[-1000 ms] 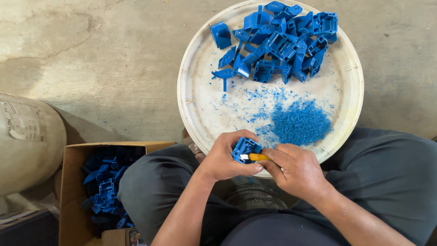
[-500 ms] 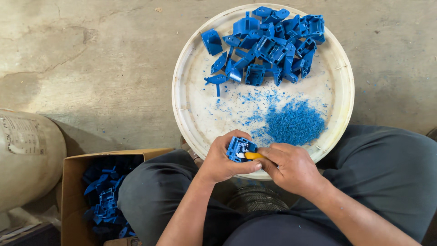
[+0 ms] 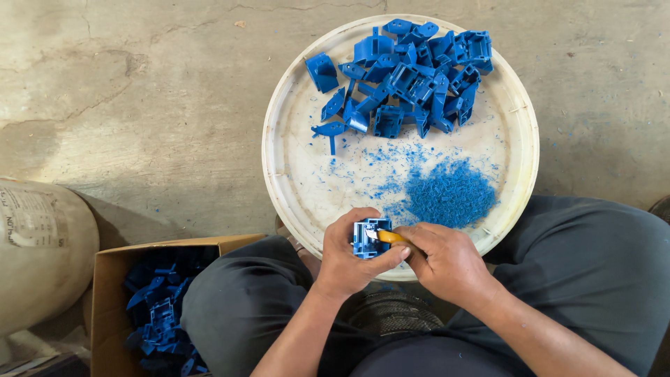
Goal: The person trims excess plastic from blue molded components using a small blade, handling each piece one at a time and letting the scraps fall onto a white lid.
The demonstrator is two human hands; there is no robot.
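A: Hands low in the middle of the frame. The left hand [image 3: 347, 260] is wrapped round a small blue plastic part [image 3: 368, 237], fingers curled over its far side and thumb pressed under it.

B: And the right hand [image 3: 447, 262]?

A: Clenched on a knife [image 3: 387, 237] with a yellow handle. Its long axis runs across the frame, and the short blade points left, into the part's open face.

B: Which way does the part face?

A: The hollow side is turned up toward the camera. It sits just over the near rim of the round white tray [image 3: 293, 174].

B: What's on the tray?

A: A pile of blue parts [image 3: 408, 77] at the top and a heap of blue shavings [image 3: 450, 194] lower right.

B: Surroundings?

A: Bare, cracked concrete floor [image 3: 139, 91]. There's a cardboard box [image 3: 105, 279] of more blue parts at lower left, with a pale sack [image 3: 38, 258] beside it.
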